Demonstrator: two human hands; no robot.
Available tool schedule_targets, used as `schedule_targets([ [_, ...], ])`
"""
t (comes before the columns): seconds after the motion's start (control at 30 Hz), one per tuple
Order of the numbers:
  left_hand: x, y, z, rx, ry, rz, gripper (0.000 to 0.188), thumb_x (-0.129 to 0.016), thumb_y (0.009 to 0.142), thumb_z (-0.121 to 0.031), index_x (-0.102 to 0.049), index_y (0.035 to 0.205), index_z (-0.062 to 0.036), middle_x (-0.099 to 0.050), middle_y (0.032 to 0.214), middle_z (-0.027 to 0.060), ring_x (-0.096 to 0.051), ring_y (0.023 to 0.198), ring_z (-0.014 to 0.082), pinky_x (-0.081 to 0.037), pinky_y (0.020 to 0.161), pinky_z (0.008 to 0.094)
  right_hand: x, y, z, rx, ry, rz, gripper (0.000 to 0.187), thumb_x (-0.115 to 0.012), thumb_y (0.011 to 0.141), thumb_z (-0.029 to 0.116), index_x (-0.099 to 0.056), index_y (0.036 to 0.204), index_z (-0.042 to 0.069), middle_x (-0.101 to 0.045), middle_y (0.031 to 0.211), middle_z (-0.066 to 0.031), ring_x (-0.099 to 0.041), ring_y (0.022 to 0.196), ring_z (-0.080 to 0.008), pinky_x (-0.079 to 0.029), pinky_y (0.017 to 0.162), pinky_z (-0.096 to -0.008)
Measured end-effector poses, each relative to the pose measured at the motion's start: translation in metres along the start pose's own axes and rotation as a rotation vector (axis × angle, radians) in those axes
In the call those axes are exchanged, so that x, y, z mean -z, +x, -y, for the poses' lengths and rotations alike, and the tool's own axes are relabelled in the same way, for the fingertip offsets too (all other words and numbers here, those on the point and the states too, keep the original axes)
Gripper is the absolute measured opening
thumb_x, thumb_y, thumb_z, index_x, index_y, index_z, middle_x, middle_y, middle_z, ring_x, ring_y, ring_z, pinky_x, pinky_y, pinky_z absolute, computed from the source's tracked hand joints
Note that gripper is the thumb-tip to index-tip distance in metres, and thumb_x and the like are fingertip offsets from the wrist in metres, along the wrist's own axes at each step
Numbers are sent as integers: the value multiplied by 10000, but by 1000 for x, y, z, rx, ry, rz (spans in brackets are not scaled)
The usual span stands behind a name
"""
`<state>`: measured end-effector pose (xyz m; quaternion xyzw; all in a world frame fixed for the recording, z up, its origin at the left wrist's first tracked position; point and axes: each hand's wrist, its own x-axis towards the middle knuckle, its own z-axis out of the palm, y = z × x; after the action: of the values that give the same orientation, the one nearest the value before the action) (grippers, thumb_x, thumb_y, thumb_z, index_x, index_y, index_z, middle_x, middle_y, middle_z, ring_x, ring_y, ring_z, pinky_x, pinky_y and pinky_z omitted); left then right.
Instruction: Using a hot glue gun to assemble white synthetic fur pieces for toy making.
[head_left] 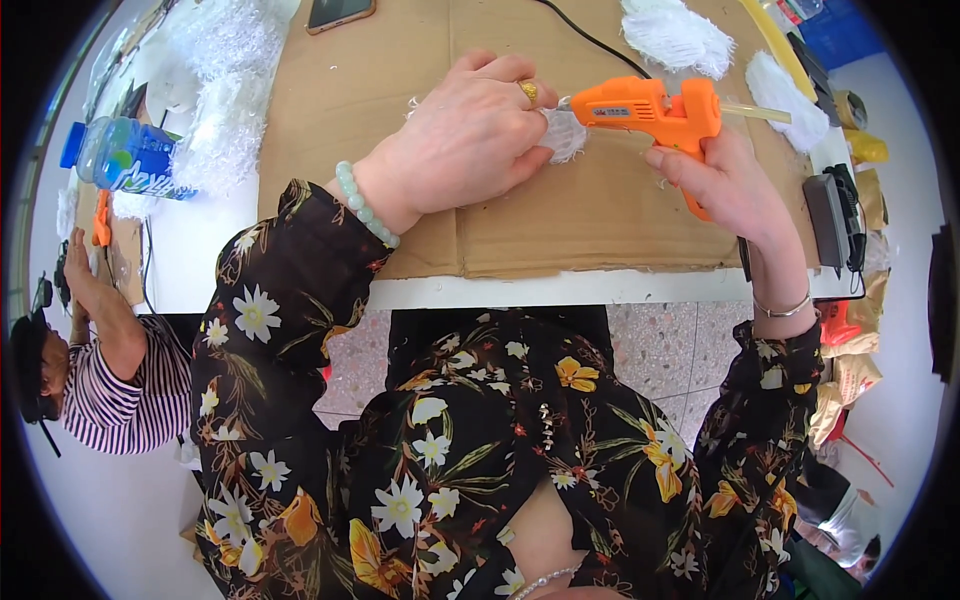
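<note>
My right hand (725,180) is closed round the handle of an orange hot glue gun (640,105). A pale glue stick (762,113) sticks out of its back end. The gun's nozzle points left and meets a piece of white frayed fabric (565,137). That fabric is pinched by my left hand (468,135), whose fingers cover much of it. Whether the nozzle touches the cloth I cannot tell. Both hands are over a sheet of brown cardboard (350,100) on the table.
White fluffy material (225,90) is heaped at the left beside a blue-capped bottle (125,155). White fabric pieces (680,38) lie at the far right. A phone (340,12) lies at the far edge, a black cable (590,38) nearby. Another person in a striped shirt (135,390) sits left.
</note>
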<state>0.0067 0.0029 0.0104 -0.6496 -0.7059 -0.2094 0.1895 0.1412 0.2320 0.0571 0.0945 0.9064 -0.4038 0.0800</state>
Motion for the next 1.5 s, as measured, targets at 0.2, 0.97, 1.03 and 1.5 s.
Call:
schedule_targets([
  [0.2, 2, 1, -1, 32, -11, 26, 161, -671, 708, -186, -659, 698, -25, -679, 970, 45, -555, 1006, 247, -410, 915, 422, 7, -8, 3, 35, -90, -48, 366, -633, 859, 179, -497, 1161, 22, -502, 752, 29, -446, 647, -55, -377, 559, -230],
  [0.97, -1, 1, 4, 170, -114, 118, 172, -737, 682, -151, -667, 806, -54, -671, 949, 14, -550, 1041, 263, -385, 923, 395, 3, 1, 17, 36, -152, 0, 279, -641, 853, 200, -538, 1037, 17, -424, 636, 53, -379, 537, -38, -318, 479, -229],
  [1.03, -4, 0, 6, 143, -115, 58, 161, -730, 668, -176, -643, 738, -60, -655, 859, 27, -560, 984, 269, -394, 892, 407, 5, -2, 20, 24, -155, 13, 281, -638, 855, 201, -537, 1043, 19, -425, 640, 54, -378, 538, -37, -317, 480, -227],
  [1.5, 3, 2, -1, 122, -60, 114, 273, -746, 682, -137, -650, 936, -105, -656, 804, 29, -569, 993, 252, -386, 920, 411, 12, -13, 24, 11, -221, 40, 340, -647, 839, 198, -521, 1095, 13, -457, 700, 28, -410, 581, -60, -353, 524, -235],
])
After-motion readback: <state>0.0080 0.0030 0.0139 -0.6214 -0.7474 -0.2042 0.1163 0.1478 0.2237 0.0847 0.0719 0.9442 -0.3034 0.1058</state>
